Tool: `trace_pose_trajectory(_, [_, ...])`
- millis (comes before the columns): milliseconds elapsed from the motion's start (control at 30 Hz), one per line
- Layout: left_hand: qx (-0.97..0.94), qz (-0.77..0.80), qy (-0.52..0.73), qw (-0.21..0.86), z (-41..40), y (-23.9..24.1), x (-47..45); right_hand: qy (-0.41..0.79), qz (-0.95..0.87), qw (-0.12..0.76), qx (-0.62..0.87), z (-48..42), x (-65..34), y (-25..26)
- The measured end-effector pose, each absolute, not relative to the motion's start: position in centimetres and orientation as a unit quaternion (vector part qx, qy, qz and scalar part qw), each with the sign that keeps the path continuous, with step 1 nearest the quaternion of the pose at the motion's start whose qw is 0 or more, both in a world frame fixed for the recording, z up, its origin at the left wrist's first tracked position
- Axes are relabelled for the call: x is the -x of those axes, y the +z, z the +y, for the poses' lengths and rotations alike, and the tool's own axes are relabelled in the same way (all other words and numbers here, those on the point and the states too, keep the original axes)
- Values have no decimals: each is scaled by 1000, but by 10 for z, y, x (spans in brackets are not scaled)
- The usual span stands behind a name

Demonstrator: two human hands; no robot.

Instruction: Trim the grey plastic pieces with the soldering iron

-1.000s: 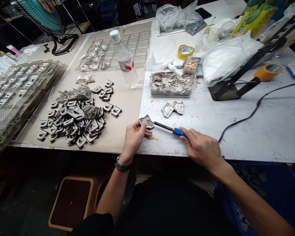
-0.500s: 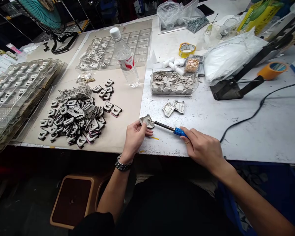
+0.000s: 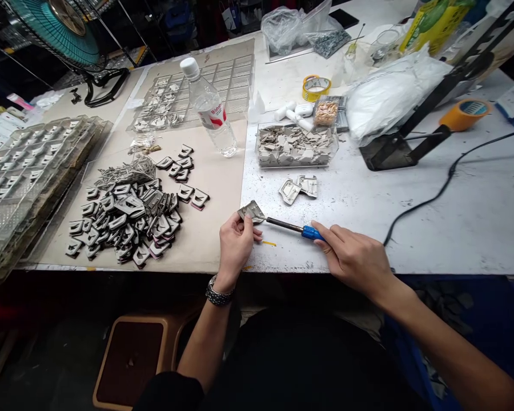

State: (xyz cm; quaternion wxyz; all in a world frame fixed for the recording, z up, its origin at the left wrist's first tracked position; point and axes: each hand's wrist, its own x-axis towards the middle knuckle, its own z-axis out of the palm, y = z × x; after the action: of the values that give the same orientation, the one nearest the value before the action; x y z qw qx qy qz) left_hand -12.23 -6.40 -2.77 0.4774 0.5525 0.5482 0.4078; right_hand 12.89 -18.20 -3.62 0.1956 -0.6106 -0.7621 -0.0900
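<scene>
In the head view, the left hand (image 3: 235,246) is closed around a small metal piece (image 3: 252,212), pinching it between thumb and fingers just above the front edge of the white table (image 3: 475,228). The right hand (image 3: 354,257) grips a blue-handled tool (image 3: 312,232) like a pen, and the tool's slim dark shaft reaches across so that its tip touches the small metal piece. A metal-link bracelet (image 3: 220,291) sits on the left wrist. Just beyond the hands, two similar metal pieces (image 3: 297,188) lie on the table, and behind them stands a clear plastic box (image 3: 297,147) heaped with grey scraps. To the left, a large pile of dark clip-shaped pieces (image 3: 128,217) lies on a beige sheet (image 3: 214,242), near a clear plastic bottle (image 3: 209,108) that stands upright by a gridded clear tray (image 3: 192,85). Stacked clear trays (image 3: 29,182) sit further left. To the right are a white plastic bag (image 3: 394,91), an orange tape roll (image 3: 465,114), a yellow tape roll (image 3: 316,88) and a black cable (image 3: 449,171). Below the table edge are a brown stool (image 3: 131,359) and a blue bin (image 3: 449,308).
</scene>
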Motion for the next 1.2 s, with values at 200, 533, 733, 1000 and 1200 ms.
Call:
trace_pose_trajectory(200, [-556, 544, 409, 477, -65, -27, 123, -91, -770, 184, 604, -183, -129, -35])
trace_pose_trajectory(533, [-559, 548, 407, 471, -66, -29, 123, -95, -769, 186, 605, -182, -127, -35])
trace_pose_trajectory(733, [-560, 554, 401, 468, -67, -25, 122, -87, -767, 180, 609, -182, -127, -34])
trace_pose_trajectory(1000, [-562, 563, 396, 459, -67, -24, 123, -77, -764, 188, 612, -181, -125, -31])
trace_pose_trajectory(1200, [-561, 566, 396, 457, -67, -23, 122, -90, -768, 189, 605, -182, -126, -33])
